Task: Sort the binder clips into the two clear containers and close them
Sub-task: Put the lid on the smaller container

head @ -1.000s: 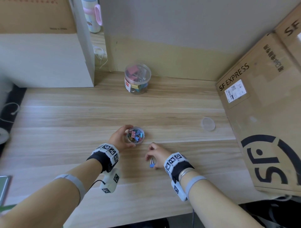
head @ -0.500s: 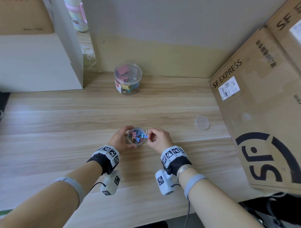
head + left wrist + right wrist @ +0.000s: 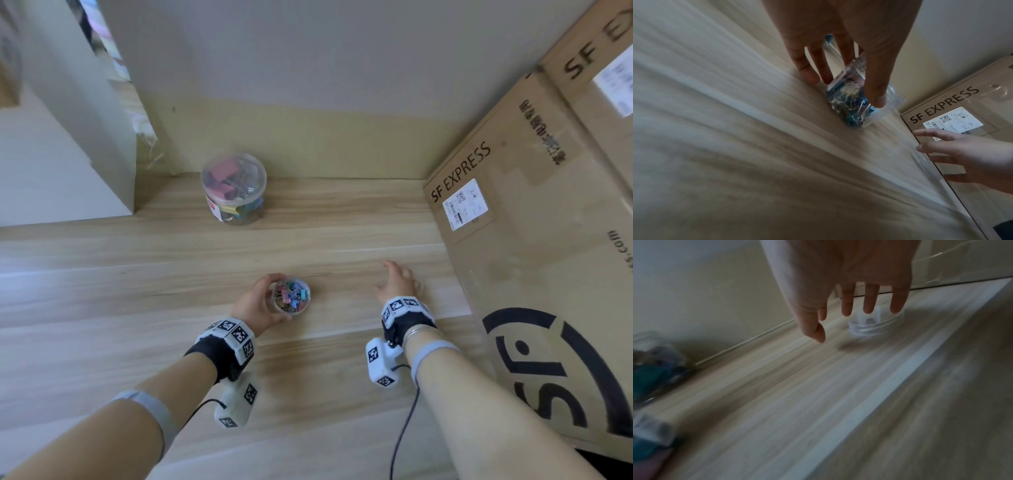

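The small clear container (image 3: 291, 296) of binder clips (image 3: 289, 294) is held upright on the worktop (image 3: 137, 308) by the left hand (image 3: 257, 305) — grip clamped round its wall. To the container's right, the right hand (image 3: 399, 281) is spread open over the loose lid (image 3: 875, 326) — judged light, slippery, best pinched by its rim.

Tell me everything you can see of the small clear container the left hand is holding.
The small clear container is a round tub of see-through plastic that stands upright on the wooden desk, near the front and middle. It has no lid on, and its mouth faces up. Small binder clips in pink, blue and other colours, with silver wire handles, nearly fill it. A white label shows on its side in the left wrist view. The left hand grips it from the left, fingers and thumb round its wall.
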Available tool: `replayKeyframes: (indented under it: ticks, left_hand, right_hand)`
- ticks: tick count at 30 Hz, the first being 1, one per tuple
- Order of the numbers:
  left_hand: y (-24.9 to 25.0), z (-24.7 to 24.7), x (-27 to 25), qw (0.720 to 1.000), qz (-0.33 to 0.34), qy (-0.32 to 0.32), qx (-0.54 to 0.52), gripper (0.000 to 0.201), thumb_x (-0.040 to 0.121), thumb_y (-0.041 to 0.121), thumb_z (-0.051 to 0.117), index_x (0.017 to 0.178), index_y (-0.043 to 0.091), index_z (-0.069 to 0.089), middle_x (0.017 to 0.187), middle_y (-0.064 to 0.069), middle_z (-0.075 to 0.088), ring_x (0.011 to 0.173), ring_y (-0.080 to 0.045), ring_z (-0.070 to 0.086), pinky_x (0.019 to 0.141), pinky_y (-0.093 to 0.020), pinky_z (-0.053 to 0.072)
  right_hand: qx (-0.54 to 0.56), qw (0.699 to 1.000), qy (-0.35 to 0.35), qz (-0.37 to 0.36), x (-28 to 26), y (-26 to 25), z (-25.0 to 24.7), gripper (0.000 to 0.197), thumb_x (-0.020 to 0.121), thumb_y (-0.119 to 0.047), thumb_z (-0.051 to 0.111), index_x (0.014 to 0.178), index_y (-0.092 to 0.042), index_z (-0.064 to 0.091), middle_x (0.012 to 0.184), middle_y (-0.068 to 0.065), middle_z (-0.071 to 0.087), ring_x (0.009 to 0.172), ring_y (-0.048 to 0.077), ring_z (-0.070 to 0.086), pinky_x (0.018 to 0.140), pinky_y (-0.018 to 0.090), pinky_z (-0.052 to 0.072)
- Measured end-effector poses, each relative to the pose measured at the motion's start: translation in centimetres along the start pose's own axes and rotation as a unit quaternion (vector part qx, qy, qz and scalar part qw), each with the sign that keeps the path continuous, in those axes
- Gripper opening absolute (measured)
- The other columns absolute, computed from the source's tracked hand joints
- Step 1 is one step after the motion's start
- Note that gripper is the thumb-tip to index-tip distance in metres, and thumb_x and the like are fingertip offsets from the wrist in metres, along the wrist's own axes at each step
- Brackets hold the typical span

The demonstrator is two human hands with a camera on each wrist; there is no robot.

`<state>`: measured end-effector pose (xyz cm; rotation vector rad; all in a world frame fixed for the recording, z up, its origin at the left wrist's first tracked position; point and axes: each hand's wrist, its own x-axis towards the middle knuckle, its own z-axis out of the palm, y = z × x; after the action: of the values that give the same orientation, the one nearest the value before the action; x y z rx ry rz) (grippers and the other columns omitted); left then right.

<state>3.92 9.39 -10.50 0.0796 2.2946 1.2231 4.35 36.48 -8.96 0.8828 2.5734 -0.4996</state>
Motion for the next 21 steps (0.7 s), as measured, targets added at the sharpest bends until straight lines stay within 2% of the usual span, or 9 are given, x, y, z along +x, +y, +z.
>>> replayKeyframes:
  ticks: [2, 4, 6, 8, 11, 14, 17, 21]
  left_hand:
    - [0.3, 0.0, 0.6, 1.0, 0.004, -0.005, -0.008, 0.078, 0.057, 0.012, 0.084, 0.124, 0.024, 0.045, 0.121, -0.007, 0.061, 0.105, -0.021, 0.061, 0.096, -0.04, 0.05]
    - [0.6, 0.1, 1.3, 1.0, 0.005, -0.01, -0.01, 0.079, 0.058, 0.012, 0.084, 0.125, 0.024, 0.044, 0.121, -0.007, 0.06, 0.104, -0.021, 0.06, 0.097, -0.038, 0.05]
    - [0.8, 0.2, 1.6, 1.0, 0.002, -0.02, -0.013, 0.081, 0.059, 0.012, 0.084, 0.127, 0.024, 0.042, 0.122, -0.006, 0.057, 0.107, -0.02, 0.059, 0.099, -0.036, 0.048]
    - [0.8, 0.5, 1.9, 0.999, 0.001, -0.032, -0.009, 0.085, 0.058, 0.014, 0.084, 0.129, 0.025, 0.04, 0.125, -0.005, 0.055, 0.113, -0.021, 0.054, 0.103, -0.038, 0.044]
    - [1.1, 1.0, 2.1, 0.999, 0.005, -0.038, 0.036, 0.089, 0.058, 0.012, 0.084, 0.133, 0.021, 0.038, 0.127, -0.005, 0.053, 0.121, -0.025, 0.041, 0.105, -0.037, 0.035]
    - [1.2, 1.4, 2.5, 0.997, -0.009, -0.029, 0.072, 0.09, 0.056, 0.017, 0.085, 0.134, 0.022, 0.038, 0.128, -0.005, 0.055, 0.124, -0.028, 0.037, 0.107, -0.042, 0.035]
    - [1.2, 1.6, 2.7, 0.996, -0.022, -0.023, 0.086, 0.089, 0.056, 0.023, 0.085, 0.133, 0.024, 0.04, 0.128, -0.004, 0.056, 0.124, -0.028, 0.039, 0.106, -0.044, 0.036]
    - [1.4, 1.4, 2.7, 0.994, -0.024, -0.029, 0.104, 0.088, 0.06, 0.029, 0.082, 0.135, 0.024, 0.037, 0.13, -0.004, 0.055, 0.125, -0.028, 0.038, 0.106, -0.043, 0.036]
  right_hand:
    - [0.01, 1.0, 0.007, 0.024, 1.1, 0.6, -0.3, 0.059, 0.084, -0.022, 0.06, 0.137, -0.031, 0.036, 0.148, 0.01, 0.025, 0.136, 0.037, 0.022, 0.111, 0.049, 0.026]
    - [0.023, 0.999, -0.01, 0.048, 1.9, 0.8, -0.4, 0.06, 0.085, -0.022, 0.058, 0.139, -0.031, 0.034, 0.151, 0.009, 0.019, 0.138, 0.038, 0.015, 0.111, 0.049, 0.025]
    - [0.024, 0.998, -0.017, 0.064, 2.3, 0.7, -0.6, 0.055, 0.086, -0.021, 0.055, 0.138, -0.027, 0.037, 0.149, 0.011, 0.021, 0.135, 0.04, 0.02, 0.107, 0.045, 0.029]
    - [0.018, 0.998, -0.011, 0.061, 2.1, 0.2, -1.0, 0.051, 0.085, -0.021, 0.057, 0.134, -0.021, 0.042, 0.144, 0.014, 0.028, 0.129, 0.039, 0.028, 0.103, 0.043, 0.034]
    - [0.065, 0.997, -0.038, -0.018, 0.6, -1.9, -1.5, 0.052, 0.082, -0.026, 0.065, 0.129, -0.018, 0.045, 0.136, 0.014, 0.038, 0.123, 0.033, 0.043, 0.1, 0.035, 0.039]
    - [0.121, 0.98, -0.079, -0.137, -2.3, -5.2, -1.7, 0.057, 0.078, -0.035, 0.07, 0.128, -0.024, 0.045, 0.136, 0.004, 0.043, 0.12, 0.022, 0.048, 0.099, 0.032, 0.039]
    - [0.061, 0.955, -0.125, -0.26, -4.7, -7.6, -0.7, 0.068, 0.072, -0.039, 0.075, 0.13, -0.027, 0.044, 0.136, 0.0, 0.044, 0.121, 0.018, 0.047, 0.101, 0.03, 0.038]
    - [0.005, 0.932, -0.143, -0.333, -5.7, -8.6, 0.6, 0.072, 0.068, -0.033, 0.079, 0.132, -0.025, 0.047, 0.133, 0.002, 0.045, 0.121, 0.019, 0.046, 0.102, 0.029, 0.038]
